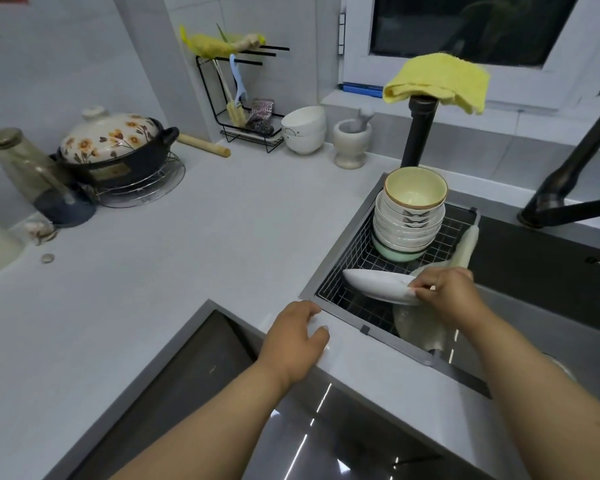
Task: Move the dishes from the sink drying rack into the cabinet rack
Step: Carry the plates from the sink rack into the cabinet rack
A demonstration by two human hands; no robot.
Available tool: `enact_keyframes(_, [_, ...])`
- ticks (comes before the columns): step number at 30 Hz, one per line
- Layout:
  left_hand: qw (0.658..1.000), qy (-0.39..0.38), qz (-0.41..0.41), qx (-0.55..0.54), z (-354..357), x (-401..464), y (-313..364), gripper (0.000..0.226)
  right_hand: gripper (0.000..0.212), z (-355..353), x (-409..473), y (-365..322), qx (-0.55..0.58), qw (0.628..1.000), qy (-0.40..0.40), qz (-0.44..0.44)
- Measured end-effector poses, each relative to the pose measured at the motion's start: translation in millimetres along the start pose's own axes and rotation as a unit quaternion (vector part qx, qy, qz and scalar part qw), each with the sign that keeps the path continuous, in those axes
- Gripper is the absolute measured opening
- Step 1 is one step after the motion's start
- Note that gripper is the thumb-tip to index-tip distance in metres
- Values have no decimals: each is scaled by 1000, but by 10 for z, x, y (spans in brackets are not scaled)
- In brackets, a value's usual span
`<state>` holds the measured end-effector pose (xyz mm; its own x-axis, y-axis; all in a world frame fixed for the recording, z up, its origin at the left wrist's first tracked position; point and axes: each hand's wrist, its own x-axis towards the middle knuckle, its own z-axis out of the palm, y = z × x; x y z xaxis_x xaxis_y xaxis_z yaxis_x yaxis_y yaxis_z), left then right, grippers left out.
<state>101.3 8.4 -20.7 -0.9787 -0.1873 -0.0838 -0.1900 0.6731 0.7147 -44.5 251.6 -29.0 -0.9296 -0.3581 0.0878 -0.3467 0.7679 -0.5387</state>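
A wire drying rack (354,251) sits in the left part of the sink. At its back stands a stack of several bowls (409,223), a cream one on top and a green one at the bottom. My right hand (447,292) pinches the rim of a white plate (374,284), held tilted above the rack's front. Below that plate a clear glass plate (416,325) leans in the rack. My left hand (297,336) rests on the counter's front edge beside the sink corner, fingers relaxed. The cabinet rack is out of view.
A dark faucet (568,174) and a post with a yellow cloth (437,81) rise behind the sink. A white brush (465,251) lies on the rack's right edge. White bowls (303,129), a mortar (352,142) and a flowered pot (111,147) stand on the counter.
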Motion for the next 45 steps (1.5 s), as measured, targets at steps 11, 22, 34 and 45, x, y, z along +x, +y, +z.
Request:
enact_keyframes(11, [984, 56, -110, -126, -90, 38, 179, 17, 9, -346, 106, -492, 55, 998, 7, -7])
enact_keyframes(22, [678, -53, -316, -661, -879, -150, 388, 41, 23, -794, -428, -1718, -49, 913, 6, -405])
enact_keyframes(34, [710, 217, -249, -621, -1377, -1373, -469, 31, 18, 99, -697, -2533, 399, 911, -104, -10])
enact_keyframes(45, [650, 373, -272, -603, -1700, -2984, -1097, 41, 37, 899, -1472, -3648, 556, 701, -443, 61])
